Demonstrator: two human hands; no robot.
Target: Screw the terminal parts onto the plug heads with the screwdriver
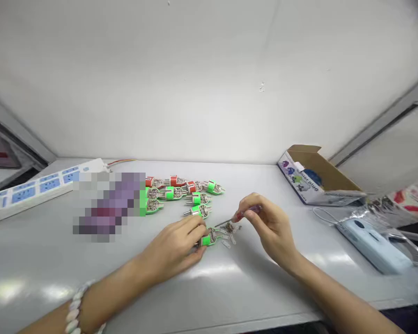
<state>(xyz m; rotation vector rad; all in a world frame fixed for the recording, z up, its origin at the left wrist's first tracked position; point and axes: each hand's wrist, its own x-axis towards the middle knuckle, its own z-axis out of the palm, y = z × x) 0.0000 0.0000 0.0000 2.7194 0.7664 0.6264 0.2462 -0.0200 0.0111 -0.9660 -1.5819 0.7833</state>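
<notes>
My left hand (176,243) rests on the grey table with its fingers around a green and white plug (206,240), whose narrow end points right. A red-handled screwdriver (242,214) is held in my right hand (267,227), its thin shaft slanting down left so that the tip is close to that plug. Small pale strips (225,243) and a little heap of metal parts (230,227) lie just right of the plug. Behind my left hand several open plugs, some green (174,193) and some red (174,180), lie in loose rows.
A white power strip (48,185) with blue sockets lies at the left, beside a pixelated purple area (116,204). An open cardboard box (310,178) stands at the back right. Nearer are a light blue device (372,246) with a cable and some plastic bags (407,199). A wall closes the back.
</notes>
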